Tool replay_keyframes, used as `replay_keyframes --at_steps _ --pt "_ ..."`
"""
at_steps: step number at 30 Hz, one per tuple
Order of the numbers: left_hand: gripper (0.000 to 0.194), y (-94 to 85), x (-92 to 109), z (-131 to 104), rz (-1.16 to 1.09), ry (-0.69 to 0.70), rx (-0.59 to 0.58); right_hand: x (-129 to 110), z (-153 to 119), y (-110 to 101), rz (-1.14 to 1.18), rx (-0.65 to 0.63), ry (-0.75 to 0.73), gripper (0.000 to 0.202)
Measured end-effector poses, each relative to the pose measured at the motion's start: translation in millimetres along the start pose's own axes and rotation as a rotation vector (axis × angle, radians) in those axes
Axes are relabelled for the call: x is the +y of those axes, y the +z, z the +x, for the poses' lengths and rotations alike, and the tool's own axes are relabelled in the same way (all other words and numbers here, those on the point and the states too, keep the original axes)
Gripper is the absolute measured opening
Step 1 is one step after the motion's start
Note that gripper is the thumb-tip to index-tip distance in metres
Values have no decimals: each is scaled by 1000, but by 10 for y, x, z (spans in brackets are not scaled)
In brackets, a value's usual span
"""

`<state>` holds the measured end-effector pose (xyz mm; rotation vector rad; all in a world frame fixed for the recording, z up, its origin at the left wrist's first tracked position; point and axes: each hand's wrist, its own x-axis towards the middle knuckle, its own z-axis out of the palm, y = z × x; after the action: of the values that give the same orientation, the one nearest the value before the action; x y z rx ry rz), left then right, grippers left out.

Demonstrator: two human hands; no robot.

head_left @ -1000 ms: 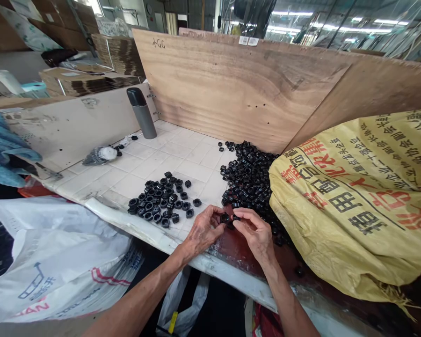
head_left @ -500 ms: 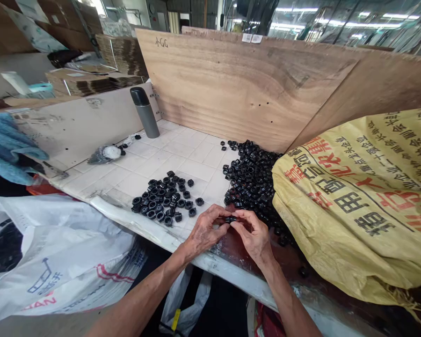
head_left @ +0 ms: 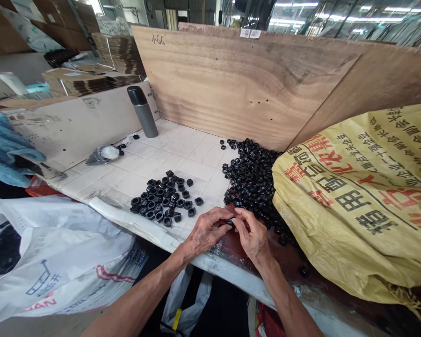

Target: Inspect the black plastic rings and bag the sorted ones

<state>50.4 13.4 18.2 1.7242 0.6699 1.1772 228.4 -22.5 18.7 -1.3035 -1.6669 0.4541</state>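
Observation:
Between my two hands, over the table's front edge, is a small black part [head_left: 230, 222]. My left hand [head_left: 210, 229] pinches it from the left with thumb and fingers. My right hand [head_left: 250, 233] has its thumb and forefinger closed at the part's right side; the fingertips partly hide it. A group of loose black ring-shaped parts [head_left: 161, 199] lies on the tiled tabletop to the left of my hands. Behind my right hand spreads a larger, dense heap of black parts [head_left: 249, 173].
A yellow printed sack [head_left: 354, 196] lies at the right against the heap. A grey bottle [head_left: 145, 117] stands near the wooden back board [head_left: 231, 84]. A small plastic bag [head_left: 103, 154] rests at the left. A white sack [head_left: 63, 262] is at the front left.
The fingers have shifted around the black part, which now shows less between the fingertips. The whole view has moved slightly.

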Motion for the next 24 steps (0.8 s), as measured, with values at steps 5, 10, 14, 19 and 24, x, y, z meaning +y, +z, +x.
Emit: replay_keyframes --at_steps 5,10,14,19,24 --pt "23 -3 18 0 -37 -82 17 -46 -7 -66 -10 -95 -24 20" --pt "23 -16 20 -5 -45 -70 -38 29 -4 -38 -121 -94 -32 25" --pt "25 -22 30 -6 -41 -78 -61 10 -2 -30 -167 -2 -25 29" --pt "25 -24 56 3 -36 -147 -13 -81 5 -81 -50 -92 13 24" --pt "26 -30 59 7 8 -148 -17 -65 20 -73 -131 -30 26 37"
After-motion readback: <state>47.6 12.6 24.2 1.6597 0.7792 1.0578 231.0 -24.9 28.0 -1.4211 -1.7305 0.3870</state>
